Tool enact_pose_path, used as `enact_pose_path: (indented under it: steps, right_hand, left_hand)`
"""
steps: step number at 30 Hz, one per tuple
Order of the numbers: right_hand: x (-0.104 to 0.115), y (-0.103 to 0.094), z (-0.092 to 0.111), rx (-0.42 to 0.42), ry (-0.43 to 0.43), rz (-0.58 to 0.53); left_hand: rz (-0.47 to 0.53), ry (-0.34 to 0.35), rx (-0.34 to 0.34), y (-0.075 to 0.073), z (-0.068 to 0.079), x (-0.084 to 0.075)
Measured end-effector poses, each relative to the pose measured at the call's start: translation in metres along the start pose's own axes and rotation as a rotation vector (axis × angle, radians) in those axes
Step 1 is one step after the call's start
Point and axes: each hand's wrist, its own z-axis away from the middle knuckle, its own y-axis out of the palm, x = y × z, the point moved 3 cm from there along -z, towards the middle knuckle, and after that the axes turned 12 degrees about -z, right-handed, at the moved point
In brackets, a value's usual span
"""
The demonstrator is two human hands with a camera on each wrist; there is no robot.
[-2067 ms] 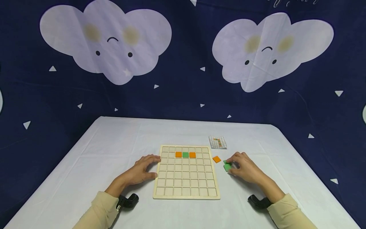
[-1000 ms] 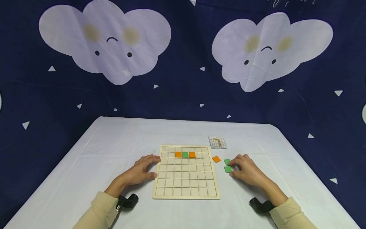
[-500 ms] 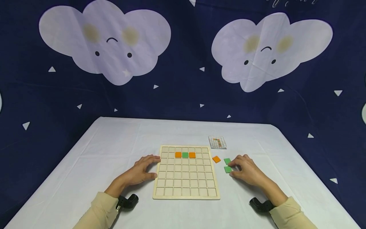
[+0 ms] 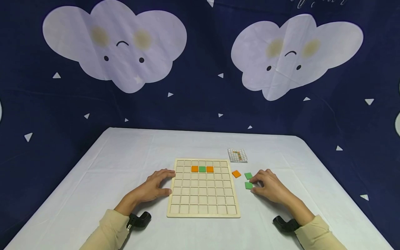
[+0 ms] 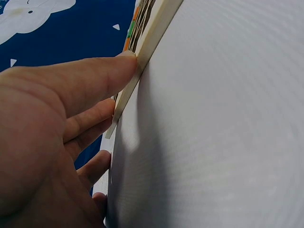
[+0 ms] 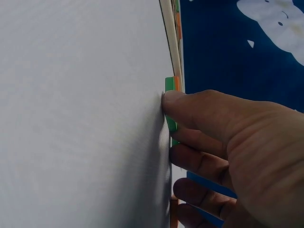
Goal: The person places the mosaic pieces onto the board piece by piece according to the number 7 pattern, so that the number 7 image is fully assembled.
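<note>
A wooden grid board lies on the white table. In one of its rows sit an orange tile, a green tile and another orange tile. At the board's left edge rests my left hand, thumb and fingertips against the rim, as the left wrist view also shows. To the right, my right hand has thumb and forefinger at opposite edges of the nearer green tile, pinching it. A farther green tile lies by the forefinger. A loose orange tile lies closer to the board.
Past the board's far right corner lies a small pattern card with coloured squares on a grid. In the right wrist view, an orange-brown edge shows by the outer fingers. Dark blue cloth with clouds hangs behind the table.
The two green tiles, overlapping two seconds ago, now lie apart, the nearer one shifted toward me. My right hand moved slightly right, then stayed nearly still. The left hand has not moved.
</note>
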Motion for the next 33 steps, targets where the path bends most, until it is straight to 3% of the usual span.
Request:
enact_pose_path:
  steps: [33]
  right_hand:
    - [0.009,0.0,-0.006,-0.034,-0.037,-0.037]
  left_hand:
    - [0.014,-0.015,0.002,0.001,0.0,0.001]
